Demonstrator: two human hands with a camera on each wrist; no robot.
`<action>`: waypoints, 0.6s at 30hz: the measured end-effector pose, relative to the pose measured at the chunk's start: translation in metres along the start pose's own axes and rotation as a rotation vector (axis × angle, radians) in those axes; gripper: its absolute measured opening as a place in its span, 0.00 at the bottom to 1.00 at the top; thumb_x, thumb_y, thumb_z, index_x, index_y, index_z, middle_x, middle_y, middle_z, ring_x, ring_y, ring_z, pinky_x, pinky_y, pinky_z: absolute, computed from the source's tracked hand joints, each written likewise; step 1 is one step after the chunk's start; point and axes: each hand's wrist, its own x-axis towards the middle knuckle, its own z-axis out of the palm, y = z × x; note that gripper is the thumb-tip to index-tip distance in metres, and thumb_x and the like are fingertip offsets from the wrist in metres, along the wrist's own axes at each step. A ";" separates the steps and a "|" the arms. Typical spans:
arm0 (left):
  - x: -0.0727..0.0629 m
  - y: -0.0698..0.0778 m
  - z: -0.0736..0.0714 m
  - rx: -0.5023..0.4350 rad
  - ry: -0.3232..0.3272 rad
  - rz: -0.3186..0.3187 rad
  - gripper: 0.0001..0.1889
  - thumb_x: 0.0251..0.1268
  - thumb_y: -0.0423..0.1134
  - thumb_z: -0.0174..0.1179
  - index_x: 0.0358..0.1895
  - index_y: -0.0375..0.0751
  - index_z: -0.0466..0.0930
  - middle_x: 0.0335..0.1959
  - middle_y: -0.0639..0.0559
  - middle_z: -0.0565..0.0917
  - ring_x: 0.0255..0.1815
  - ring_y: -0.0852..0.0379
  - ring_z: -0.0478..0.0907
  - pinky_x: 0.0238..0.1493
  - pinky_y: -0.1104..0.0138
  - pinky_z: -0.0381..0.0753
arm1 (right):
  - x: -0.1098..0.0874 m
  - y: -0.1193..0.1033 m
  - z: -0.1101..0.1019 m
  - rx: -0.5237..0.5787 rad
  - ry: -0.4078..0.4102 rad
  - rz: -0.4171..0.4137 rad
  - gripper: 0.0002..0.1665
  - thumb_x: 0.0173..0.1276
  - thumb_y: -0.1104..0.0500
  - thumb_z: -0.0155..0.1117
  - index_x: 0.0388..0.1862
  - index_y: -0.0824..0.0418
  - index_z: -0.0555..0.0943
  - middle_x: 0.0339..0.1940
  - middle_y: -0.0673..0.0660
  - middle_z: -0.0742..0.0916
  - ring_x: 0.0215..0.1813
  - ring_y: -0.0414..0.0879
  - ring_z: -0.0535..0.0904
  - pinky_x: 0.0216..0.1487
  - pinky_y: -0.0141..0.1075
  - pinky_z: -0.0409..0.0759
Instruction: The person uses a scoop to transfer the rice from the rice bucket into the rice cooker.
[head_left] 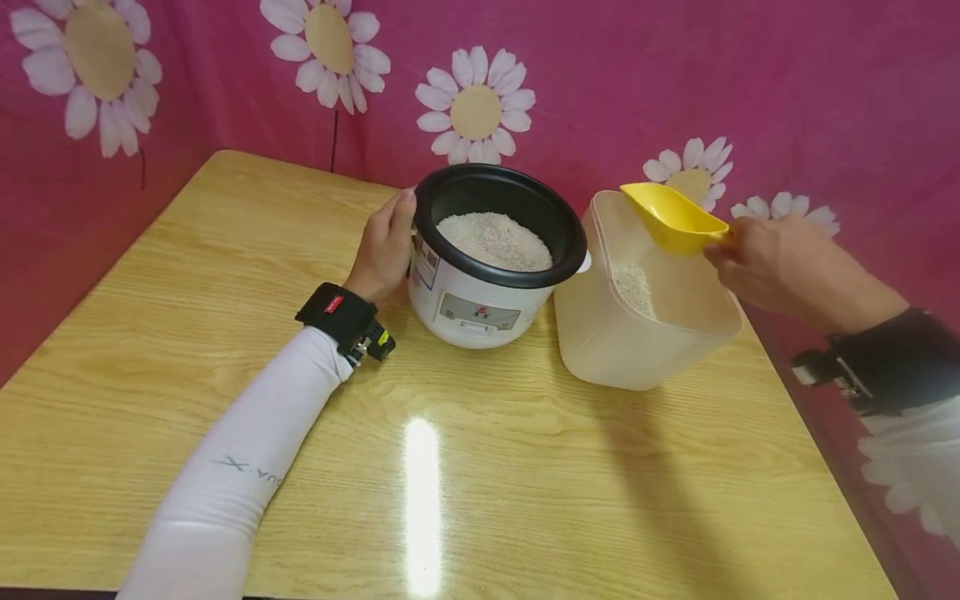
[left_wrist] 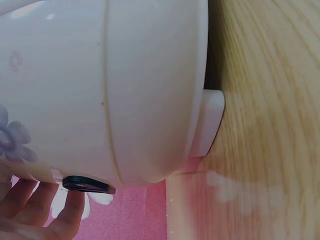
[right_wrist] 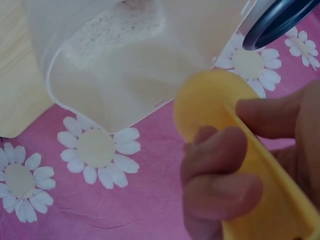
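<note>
A white rice cooker (head_left: 487, 312) with a black rim stands on the table, its pot filled with white rice (head_left: 497, 242). My left hand (head_left: 384, 250) grips the cooker's left side near the rim; in the left wrist view its fingers (left_wrist: 65, 215) lie against the body beside a dark handle (left_wrist: 87, 184). My right hand (head_left: 787, 262) holds a yellow scoop (head_left: 675, 221) by its handle, above the right rim of a translucent plastic bin (head_left: 637, 350). No rice shows in the scoop's bowl. Some rice (right_wrist: 115, 32) lies inside the bin.
The bin stands tight against the cooker's right side, near the table's right edge. Behind the wooden table (head_left: 525, 467) hangs a pink cloth (head_left: 600, 75) with white flowers. A band with a small camera (head_left: 341, 321) sits on each wrist.
</note>
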 end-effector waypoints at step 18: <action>-0.001 -0.001 -0.001 -0.014 0.012 0.022 0.28 0.86 0.51 0.34 0.77 0.45 0.70 0.75 0.47 0.75 0.79 0.53 0.70 0.83 0.57 0.67 | 0.020 0.009 0.001 0.179 -0.725 0.218 0.21 0.73 0.45 0.61 0.45 0.61 0.87 0.24 0.52 0.82 0.20 0.46 0.73 0.24 0.35 0.77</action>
